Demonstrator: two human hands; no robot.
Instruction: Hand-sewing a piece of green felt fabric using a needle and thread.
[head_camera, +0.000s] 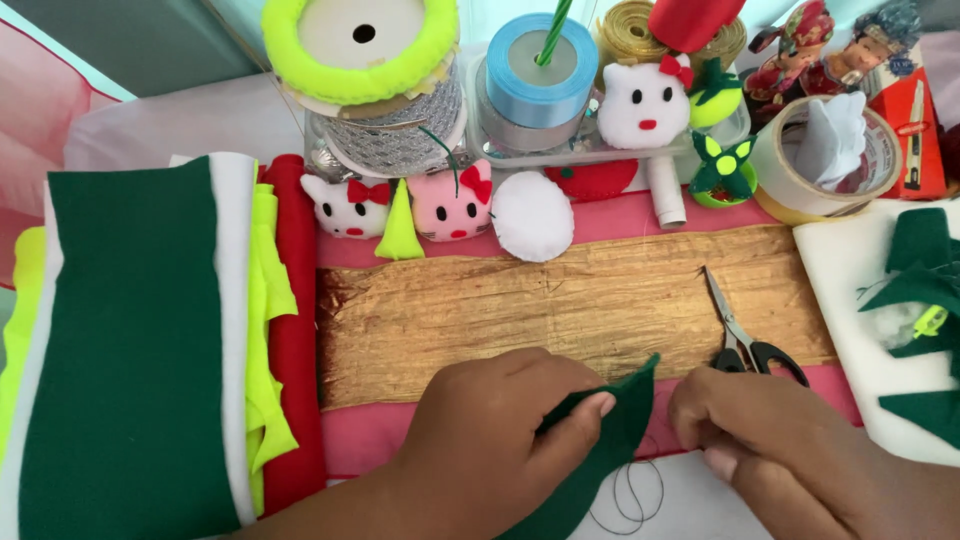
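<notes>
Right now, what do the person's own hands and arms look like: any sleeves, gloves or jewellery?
Both are bare. The left hand and right hand wear no gloves, and no rings show on the visible fingers. Nails are short and unpainted. No watch or bracelet shows at either wrist, and no sleeve reaches the visible forearms.

You see little of the room: the surface (150, 120) under a pale cloth, pink fabric (35, 110) at far left, a grey-green wall (140, 40) behind. Light is bright, even.
</notes>
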